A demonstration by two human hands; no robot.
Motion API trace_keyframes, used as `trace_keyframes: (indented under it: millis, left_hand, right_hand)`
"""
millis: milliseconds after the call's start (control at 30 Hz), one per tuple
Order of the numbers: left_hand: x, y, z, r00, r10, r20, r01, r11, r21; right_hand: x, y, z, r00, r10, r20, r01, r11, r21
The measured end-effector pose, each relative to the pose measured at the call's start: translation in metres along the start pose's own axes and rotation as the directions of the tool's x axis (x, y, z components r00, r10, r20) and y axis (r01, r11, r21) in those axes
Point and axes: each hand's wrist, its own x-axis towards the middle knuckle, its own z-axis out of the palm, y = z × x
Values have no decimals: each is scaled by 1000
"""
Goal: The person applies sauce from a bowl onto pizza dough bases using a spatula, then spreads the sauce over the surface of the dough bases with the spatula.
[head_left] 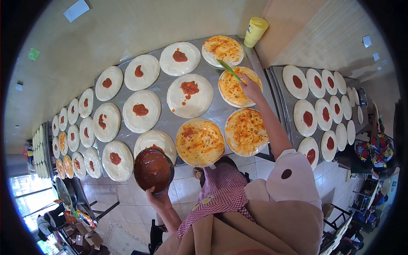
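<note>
My left hand point(159, 200) holds a dark bowl of red sauce point(154, 170) from below, over the table's front edge. The bowl covers part of a dough round point(146, 139) with sauce on it. In my right hand point(250, 88) is a green utensil point(229, 70), reaching over a sauce-smeared round point(238, 95). Other smeared rounds lie close by: one behind point(223, 49), one in front point(246, 131) and one to the front left point(200, 142). Further left, pale rounds point(190, 96) carry red sauce in their middles.
A yellow cup point(256, 32) stands at the back right corner of the metal table point(165, 122). Another table point(278, 80) with more rounds is at the right, and rounds continue far left. A person in colourful clothing point(380, 148) is at the far right.
</note>
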Motion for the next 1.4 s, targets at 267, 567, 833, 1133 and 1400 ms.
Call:
trace_keyframes:
  millis: [267,567,833,1133,1400]
  left_hand:
    - [3,-8,12,1000,1,18,-1,1000,11]
    - [9,-24,32,1000,-13,24,13,1000,0]
    - [8,-29,50,1000,-5,-10,5,1000,11]
    - [18,-37,55,999,-21,39,20,1000,10]
    - [27,-38,58,997,-51,61,51,999,-7]
  right_hand:
    - [42,18,6,969,211,-128,-225,968,-109]
    - [49,13,0,990,115,-76,-109,991,84]
    - [20,42,-54,997,9,-81,-25,980,-199]
    - [36,74,-45,864,286,414,-495,633,595]
    - [23,28,-36,985,-170,-39,160,969,-187]
